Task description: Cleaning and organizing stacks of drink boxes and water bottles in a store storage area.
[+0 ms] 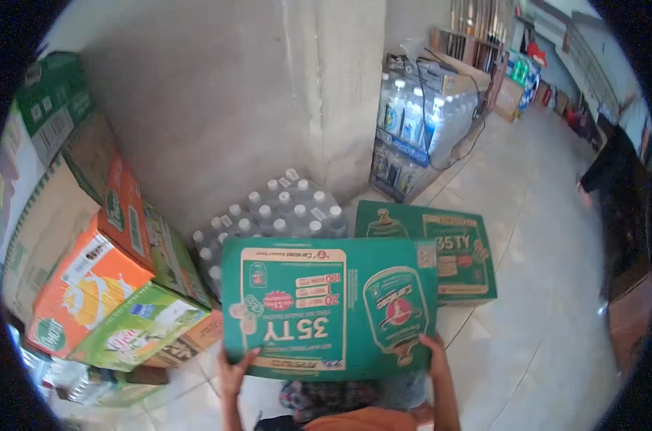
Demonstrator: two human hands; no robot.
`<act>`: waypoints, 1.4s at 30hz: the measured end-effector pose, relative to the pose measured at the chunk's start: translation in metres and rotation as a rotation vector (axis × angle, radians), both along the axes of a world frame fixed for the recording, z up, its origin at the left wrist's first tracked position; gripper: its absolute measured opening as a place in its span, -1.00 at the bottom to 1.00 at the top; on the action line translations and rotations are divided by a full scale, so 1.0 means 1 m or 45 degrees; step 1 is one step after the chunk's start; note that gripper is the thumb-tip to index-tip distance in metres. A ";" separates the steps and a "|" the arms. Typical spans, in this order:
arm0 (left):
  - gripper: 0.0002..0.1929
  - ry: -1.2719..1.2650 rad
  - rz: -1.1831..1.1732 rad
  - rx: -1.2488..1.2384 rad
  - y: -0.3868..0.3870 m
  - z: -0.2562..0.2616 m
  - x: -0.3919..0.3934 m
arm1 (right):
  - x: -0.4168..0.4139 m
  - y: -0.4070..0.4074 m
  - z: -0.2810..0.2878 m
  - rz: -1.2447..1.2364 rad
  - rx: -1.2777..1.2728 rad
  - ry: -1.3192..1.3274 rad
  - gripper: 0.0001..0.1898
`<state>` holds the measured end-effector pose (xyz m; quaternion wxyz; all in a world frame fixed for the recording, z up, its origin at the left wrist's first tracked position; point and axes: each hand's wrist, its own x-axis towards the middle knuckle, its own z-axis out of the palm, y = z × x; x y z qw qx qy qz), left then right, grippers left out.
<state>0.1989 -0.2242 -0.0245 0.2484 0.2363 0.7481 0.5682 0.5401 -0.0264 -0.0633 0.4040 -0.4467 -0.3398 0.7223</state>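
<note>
Between my two hands is a green cardboard carton of Carabao energy drink (358, 301), its printed face towards me and its lettering upside down. My left hand (235, 369) grips the lower left corner, thumb on the printed face. At the lower right edge, my right hand (435, 355) holds the other end, fingertips on the face. Behind it, a second green carton (460, 258) of the same design rests on the tiled floor, partly covered by the held one. White-capped clear bottles (280, 210) stand packed together against the wall; the held carton hides their near part.
Stacked cartons rise at the left, among them an orange carton (110, 264) and a light green carton (143, 328). Shrink-wrapped bottle packs (407, 129) stand beside the wall corner (353, 97), a dark cable hanging over them. At far right is a person in dark clothing (619, 178).
</note>
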 end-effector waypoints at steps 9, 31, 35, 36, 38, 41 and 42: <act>-0.34 0.189 -0.401 -0.076 0.062 0.056 0.059 | 0.077 0.005 0.057 -0.391 -0.104 -0.113 -0.67; -0.10 0.255 -0.755 -0.032 0.250 0.016 0.109 | 0.173 0.207 0.009 -0.735 1.121 -0.910 -0.72; -0.21 -0.378 -0.625 -0.173 0.173 -0.009 0.090 | 0.148 0.170 0.025 -0.775 1.262 -1.426 -0.71; -0.29 0.162 -0.727 -0.478 0.142 -0.019 0.090 | 0.119 0.144 0.036 -0.850 1.457 -1.455 -0.70; -0.47 0.870 -0.969 -0.746 0.081 -0.038 0.099 | 0.076 0.088 0.040 -0.667 1.482 -1.190 -0.70; -0.61 1.001 -1.110 -0.551 0.012 -0.047 0.103 | -0.021 -0.005 0.015 0.293 1.070 -0.745 -0.77; -0.66 0.958 -1.084 -0.366 -0.004 -0.046 0.101 | -0.056 -0.037 0.031 0.816 1.164 -0.849 -0.66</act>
